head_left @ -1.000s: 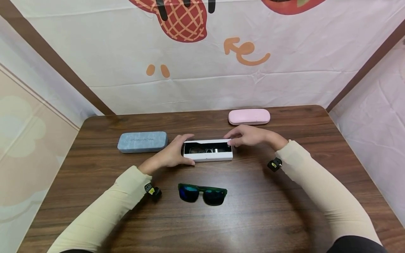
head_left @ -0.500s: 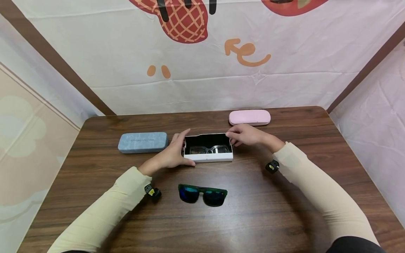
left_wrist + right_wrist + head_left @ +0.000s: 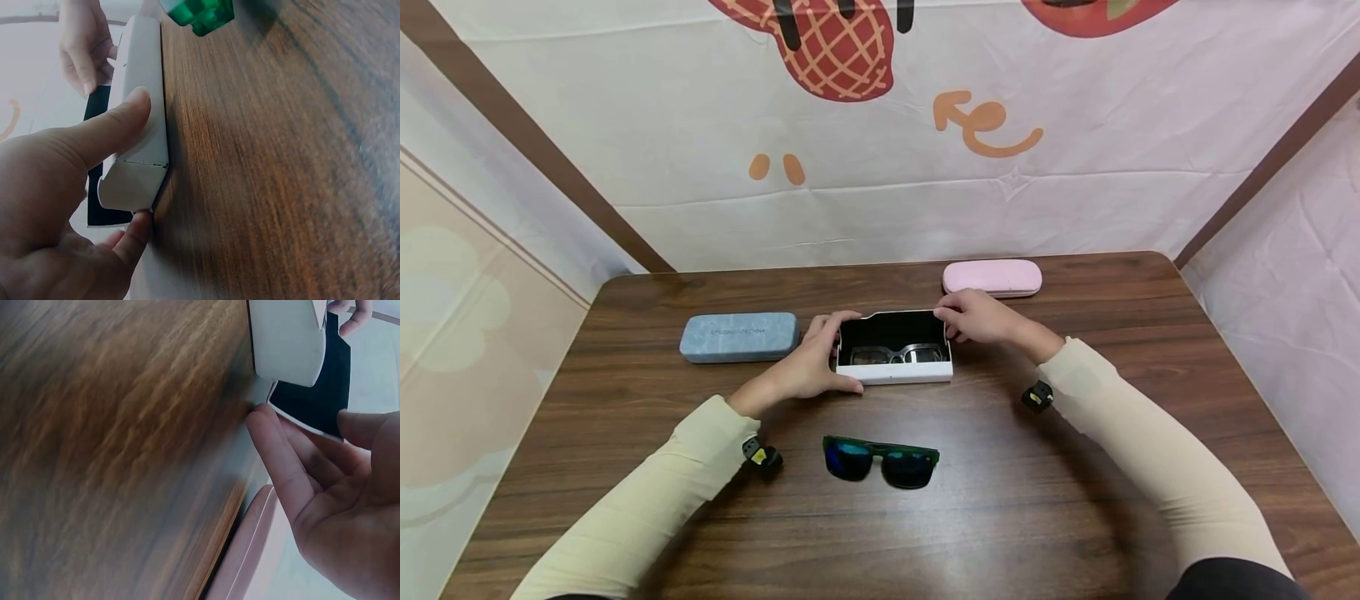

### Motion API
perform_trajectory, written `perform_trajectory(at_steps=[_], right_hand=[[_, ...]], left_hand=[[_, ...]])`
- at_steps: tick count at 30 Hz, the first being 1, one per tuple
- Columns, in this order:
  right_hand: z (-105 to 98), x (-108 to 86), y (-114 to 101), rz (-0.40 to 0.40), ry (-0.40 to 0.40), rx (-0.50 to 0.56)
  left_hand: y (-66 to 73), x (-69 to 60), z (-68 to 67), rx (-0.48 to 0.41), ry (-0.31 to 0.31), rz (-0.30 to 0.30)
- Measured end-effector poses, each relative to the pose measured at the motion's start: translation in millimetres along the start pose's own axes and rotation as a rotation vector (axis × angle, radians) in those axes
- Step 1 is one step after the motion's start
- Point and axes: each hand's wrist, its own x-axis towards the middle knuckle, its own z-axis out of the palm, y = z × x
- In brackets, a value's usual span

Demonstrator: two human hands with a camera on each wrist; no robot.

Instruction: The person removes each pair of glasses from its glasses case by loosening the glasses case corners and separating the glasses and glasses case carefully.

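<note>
A white glasses case (image 3: 895,375) stands opened at mid-table, its black-lined lid (image 3: 891,327) raised. Inside lie glasses with a grey frame (image 3: 897,358). My left hand (image 3: 805,367) grips the case's left end, thumb along the front wall, as the left wrist view shows. The lid's right end is pinched between the thumb and fingers of my right hand (image 3: 981,317). In the right wrist view, that thumb (image 3: 362,428) touches the black lining. Nearer to me, green-framed sunglasses (image 3: 850,461) with dark bluish lenses lie on the table.
A light blue glasses case (image 3: 739,337) sits left of the white one, close to my left hand. Behind my right hand is a closed pink glasses case (image 3: 992,277). A printed cloth (image 3: 880,208) hangs behind the table (image 3: 1037,517).
The white case's lid has swung up and back with my right hand, uncovering the glasses inside. My left hand has stayed on the case's left end.
</note>
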Motion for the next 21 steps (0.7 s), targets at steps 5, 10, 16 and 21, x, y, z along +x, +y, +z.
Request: perform_trajectory(at_steps=[5, 10, 16, 21], right_hand=[[1.6, 1.0, -0.8, 0.008, 0.005, -0.021], [1.9, -0.6, -1.6, 0.002, 0.006, -0.039], [0.2, -3.2, -0.4, -0.046, 0.062, -0.1], [-2.7, -3.3, 0.5, -0.11, 0.126, -0.16]], left_hand=[[-0.1, -0.2, -0.6, 0.012, -0.012, -0.006], [0.2, -0.7, -1.2, 0.02, -0.025, -0.016], [1.5, 0.5, -1.5, 0.036, -0.038, -0.036], [2.4, 0.9, -2.6, 0.041, -0.055, -0.048]])
